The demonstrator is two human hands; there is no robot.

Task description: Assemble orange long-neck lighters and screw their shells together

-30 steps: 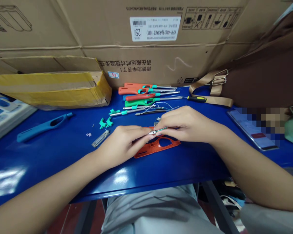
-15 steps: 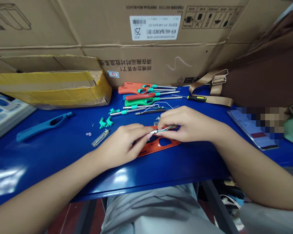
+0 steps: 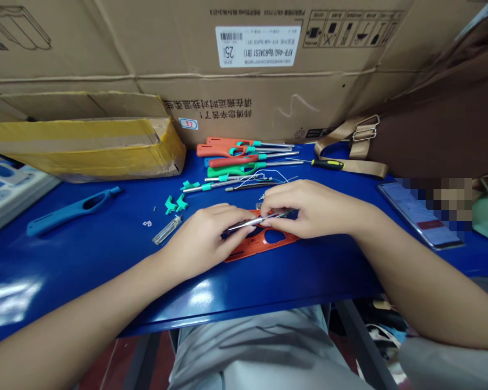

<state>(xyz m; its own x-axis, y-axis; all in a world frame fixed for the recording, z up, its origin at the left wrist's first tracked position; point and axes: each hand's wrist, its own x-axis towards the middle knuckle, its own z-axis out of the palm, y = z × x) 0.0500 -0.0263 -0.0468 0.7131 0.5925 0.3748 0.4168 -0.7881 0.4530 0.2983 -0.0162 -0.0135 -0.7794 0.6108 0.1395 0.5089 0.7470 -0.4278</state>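
A slim metal lighter tube [image 3: 248,222] lies across the gap between my hands. My left hand [image 3: 211,233] is closed around its left part, thumb below and fingers above. At the right end, my right hand [image 3: 301,208] pinches where the tube meets thin wires [image 3: 284,213]; the fingertips partly hide that joint. Beneath both hands rest the orange lighter casing halves [image 3: 256,246], hollow side up on the blue table [image 3: 293,276]. A clear fuel tank [image 3: 167,229] sits left of my left hand, with turquoise triggers [image 3: 176,204] behind it.
Several assembled lighters [image 3: 231,162] are piled against the large carton [image 3: 146,43]. A screwdriver [image 3: 328,164] lies to their right, near a strap [image 3: 366,167]. A blue casing [image 3: 75,211] and a yellow-taped box [image 3: 85,151] stand left. A phone [image 3: 421,214] lies right.
More of the metal tube now shows between my hands, where earlier my left fingertips covered it. My left fingers have opened slightly around it; my right hand has barely moved.
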